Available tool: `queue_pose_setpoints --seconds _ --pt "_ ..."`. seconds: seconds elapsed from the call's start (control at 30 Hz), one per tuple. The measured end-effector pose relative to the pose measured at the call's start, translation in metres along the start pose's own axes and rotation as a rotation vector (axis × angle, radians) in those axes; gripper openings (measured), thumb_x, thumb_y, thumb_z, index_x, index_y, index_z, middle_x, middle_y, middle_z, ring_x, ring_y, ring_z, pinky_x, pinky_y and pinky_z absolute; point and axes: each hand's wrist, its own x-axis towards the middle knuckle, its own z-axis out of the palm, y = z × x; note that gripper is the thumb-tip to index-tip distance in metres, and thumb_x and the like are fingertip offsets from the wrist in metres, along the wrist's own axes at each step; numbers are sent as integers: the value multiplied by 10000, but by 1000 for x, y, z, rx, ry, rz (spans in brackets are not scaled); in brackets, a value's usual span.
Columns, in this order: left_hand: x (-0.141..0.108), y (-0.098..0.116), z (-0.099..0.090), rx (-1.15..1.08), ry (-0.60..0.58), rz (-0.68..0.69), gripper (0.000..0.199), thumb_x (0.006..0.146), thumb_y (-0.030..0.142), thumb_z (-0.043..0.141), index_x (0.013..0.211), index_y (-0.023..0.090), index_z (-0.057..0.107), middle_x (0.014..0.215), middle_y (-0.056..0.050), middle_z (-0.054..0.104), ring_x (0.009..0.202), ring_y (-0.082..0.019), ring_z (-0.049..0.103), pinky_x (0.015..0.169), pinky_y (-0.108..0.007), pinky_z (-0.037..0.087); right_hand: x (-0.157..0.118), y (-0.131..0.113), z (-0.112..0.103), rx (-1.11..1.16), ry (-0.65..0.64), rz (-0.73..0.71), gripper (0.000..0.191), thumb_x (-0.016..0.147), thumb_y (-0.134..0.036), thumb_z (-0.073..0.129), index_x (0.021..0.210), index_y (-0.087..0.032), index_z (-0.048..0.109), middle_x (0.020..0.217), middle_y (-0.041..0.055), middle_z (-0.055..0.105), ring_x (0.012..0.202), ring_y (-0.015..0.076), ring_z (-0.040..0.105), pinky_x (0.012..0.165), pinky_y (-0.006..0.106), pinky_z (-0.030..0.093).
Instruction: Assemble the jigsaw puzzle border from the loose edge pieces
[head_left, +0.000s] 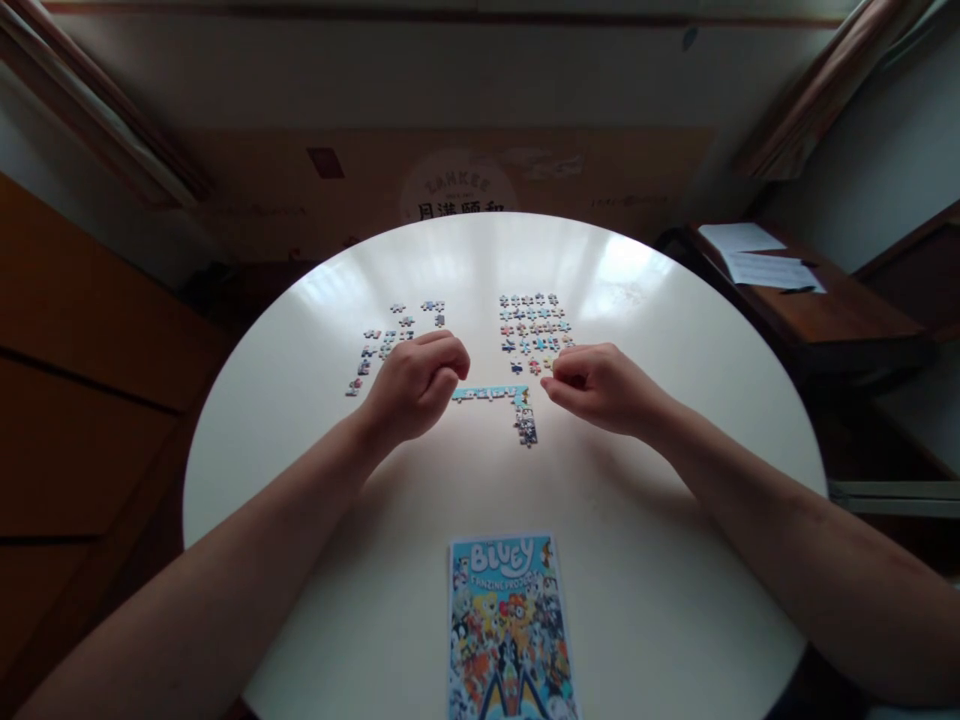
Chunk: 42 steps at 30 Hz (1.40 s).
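My left hand (420,385) is closed, its fingers curled over the left end of a joined strip of jigsaw puzzle (491,393). Whether anything sits inside that fist is hidden. The strip runs right and then turns down into a short column of joined pieces (527,425). Just right of the corner, my right hand (604,388) is curled with thumb and fingers bent in; anything between them is too small to make out. Beyond it lie rows of loose puzzle pieces (534,328), their lower right partly covered by this hand.
More loose pieces (365,367) are scattered left of my left hand. A Bluey picture sheet (510,630) lies near the front of the round white table (645,560). Papers (772,270) and a pen rest on a brown side table (862,305) at the right.
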Motion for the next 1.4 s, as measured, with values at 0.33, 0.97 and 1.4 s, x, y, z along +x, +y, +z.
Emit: queue_pose_setpoints --seconds 0.33,0.97,1.4 --pt "-1 -3 3 71 20 58 240 687 -21 437 671 182 565 678 -6 603 615 -136 548 577 -258 420 0 2 -1 -56 -65 23 388 860 -236 569 570 -200 314 570 -33 391 548 104 372 562 299 275" --pt "-2 2 4 -20 -97 105 171 583 19 462 556 184 499 584 11 505 530 -119 466 513 -253 337 -2 3 -4 -24 -65 33 417 854 -197 606 552 -200 319 540 -59 297 533 89 301 541 299 235" --pt "-2 7 5 47 -298 110 182 587 16 455 534 187 488 589 6 509 531 -122 447 514 -271 327 -2 0 -4 2 -53 25 418 858 -199 600 548 -197 319 544 -57 294 538 89 295 528 287 235"
